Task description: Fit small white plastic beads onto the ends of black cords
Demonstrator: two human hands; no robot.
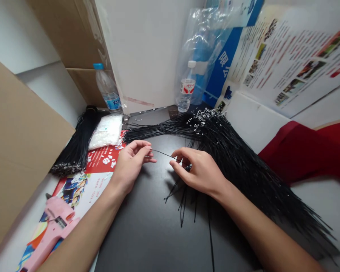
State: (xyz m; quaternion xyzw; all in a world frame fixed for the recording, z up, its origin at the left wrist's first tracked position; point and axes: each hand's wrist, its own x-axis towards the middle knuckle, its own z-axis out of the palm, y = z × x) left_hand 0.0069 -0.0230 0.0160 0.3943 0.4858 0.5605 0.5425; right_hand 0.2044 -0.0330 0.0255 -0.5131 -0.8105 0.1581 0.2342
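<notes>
My left hand (132,164) pinches one end of a thin black strand (166,153) between thumb and forefinger. My right hand (200,170) holds the strand's other end, with the fingers curled close to the edge of a large bundle of thin black strands (238,162). That bundle fans across the black tabletop (147,241), and small white pieces cluster on its far tips. Several loose strands (183,204) hang below my right hand. Farther left lie a smaller black bundle (76,145) with white-speckled ends and a clear bag of white bits (105,132).
A pink hot glue gun (55,226) rests on a colourful printed sheet (73,192) near my left forearm. A cardboard sheet (22,151) stands at the left. Water bottles (107,87) (186,87), a plastic bag (201,49), a printed poster (294,56) and red cloth (306,151) edge the table.
</notes>
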